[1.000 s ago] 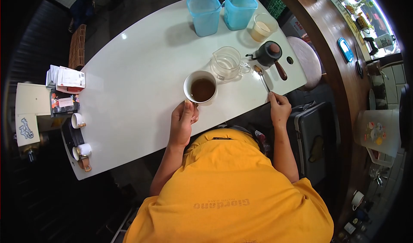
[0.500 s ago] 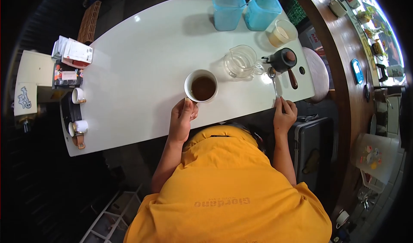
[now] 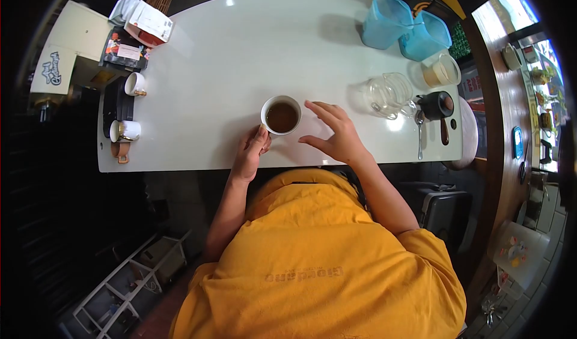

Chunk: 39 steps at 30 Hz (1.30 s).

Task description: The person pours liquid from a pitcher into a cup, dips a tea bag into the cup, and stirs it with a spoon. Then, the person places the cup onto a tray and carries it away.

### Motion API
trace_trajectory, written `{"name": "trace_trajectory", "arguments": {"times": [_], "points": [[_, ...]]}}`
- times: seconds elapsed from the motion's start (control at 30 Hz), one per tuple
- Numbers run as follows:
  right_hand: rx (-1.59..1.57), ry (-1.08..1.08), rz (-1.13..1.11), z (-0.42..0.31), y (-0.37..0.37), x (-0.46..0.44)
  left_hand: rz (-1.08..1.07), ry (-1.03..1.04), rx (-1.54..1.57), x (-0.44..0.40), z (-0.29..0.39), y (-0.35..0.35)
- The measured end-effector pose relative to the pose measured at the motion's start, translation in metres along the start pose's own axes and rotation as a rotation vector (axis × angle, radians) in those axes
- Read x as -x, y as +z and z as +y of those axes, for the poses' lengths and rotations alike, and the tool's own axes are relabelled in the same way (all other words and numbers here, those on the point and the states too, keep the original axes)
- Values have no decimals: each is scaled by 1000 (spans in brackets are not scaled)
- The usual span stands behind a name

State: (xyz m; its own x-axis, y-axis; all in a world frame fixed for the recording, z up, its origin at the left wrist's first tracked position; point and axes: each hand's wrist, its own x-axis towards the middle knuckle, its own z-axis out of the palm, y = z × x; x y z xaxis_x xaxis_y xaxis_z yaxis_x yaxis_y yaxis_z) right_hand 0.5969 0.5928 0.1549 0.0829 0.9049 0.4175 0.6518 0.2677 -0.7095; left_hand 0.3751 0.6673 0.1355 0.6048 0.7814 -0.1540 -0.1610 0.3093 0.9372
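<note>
A white cup (image 3: 281,116) with brown liquid in it is at the middle of the white table's near side. My left hand (image 3: 250,150) is closed on the cup's near left side, its thumb on top; the handle itself is hidden. Just right of the cup, my right hand (image 3: 336,133) is open, thumb and fingers spread apart and holding nothing. A metal spoon (image 3: 420,136) lies on the table farther right, beside a dark pot (image 3: 436,105) with a brown handle. Left of that pot stands a clear glass pitcher (image 3: 389,94).
Two blue plastic containers (image 3: 384,21) and a clear cup with pale contents (image 3: 442,72) stand at the back right of the white table (image 3: 240,51). Several small cups (image 3: 125,130) and packets (image 3: 148,22) line the left end. A black case (image 3: 445,213) is below the right edge.
My right hand has let go of the spoon, leaving it on the table, and has moved left beside the cup. My left hand still holds the cup. The camera view has turned.
</note>
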Motion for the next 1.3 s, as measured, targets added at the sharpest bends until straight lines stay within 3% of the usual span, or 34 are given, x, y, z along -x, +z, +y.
{"name": "trace_trajectory", "arguments": {"times": [0.43,0.9,1.3], "points": [[37,77,-102,-4,80,-65,-43,-72,48,-37,14,-75],[205,178,-140,8,106,-103,-168,-163,92,-91,22,-117],[273,292,-195,9,113,-130,-160,-98,12,-121,26,-127]]}}
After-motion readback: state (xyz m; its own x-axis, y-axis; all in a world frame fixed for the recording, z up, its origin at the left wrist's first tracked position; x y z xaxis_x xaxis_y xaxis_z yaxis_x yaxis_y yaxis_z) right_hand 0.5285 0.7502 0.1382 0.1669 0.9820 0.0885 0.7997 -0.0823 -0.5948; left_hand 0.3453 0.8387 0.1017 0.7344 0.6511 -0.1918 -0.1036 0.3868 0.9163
